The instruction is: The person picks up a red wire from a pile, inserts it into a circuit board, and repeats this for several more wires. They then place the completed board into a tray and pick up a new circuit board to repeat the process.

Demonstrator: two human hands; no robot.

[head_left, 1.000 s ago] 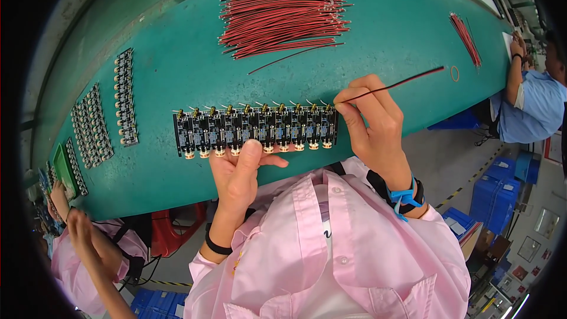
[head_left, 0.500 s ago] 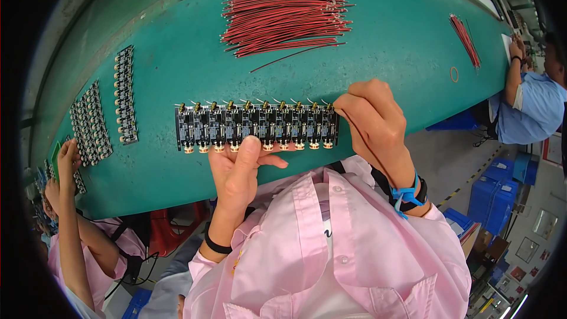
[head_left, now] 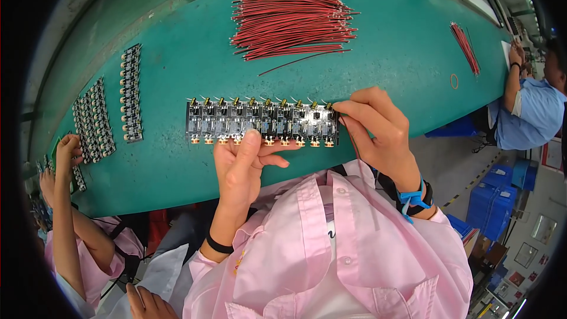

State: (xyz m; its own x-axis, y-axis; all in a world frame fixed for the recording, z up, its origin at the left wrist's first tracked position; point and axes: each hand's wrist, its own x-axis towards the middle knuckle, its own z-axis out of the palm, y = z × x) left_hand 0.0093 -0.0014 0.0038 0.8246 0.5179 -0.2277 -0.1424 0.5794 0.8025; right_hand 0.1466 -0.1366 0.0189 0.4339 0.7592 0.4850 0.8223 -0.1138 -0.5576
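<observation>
A long panel of black circuit boards point(head_left: 260, 123) is held above the green table. Small yellow parts with thin pale leads line its far edge, and round copper-coloured parts line its near edge. My left hand point(head_left: 236, 168) grips it from the near side, thumb on top and fingers underneath. At the panel's right end, my right hand point(head_left: 381, 127) has thumb and forefinger pinched at the last yellow part. A thin red wire point(head_left: 359, 159) trails from that hand down over the shirt. The pinched wire tip is hidden by the fingertips.
Beyond the panel lies a big pile of red and black wires point(head_left: 292, 20). More board panels point(head_left: 131, 94) are at the left, near a co-worker's hands point(head_left: 68, 152). A small wire bundle point(head_left: 465, 48) and a rubber band point(head_left: 453, 81) lie at the right.
The wire from my right hand now hangs visibly toward the shirt. The panel tilts slightly differently, catching more light at its right end. Another person's hand shows more at the lower left.
</observation>
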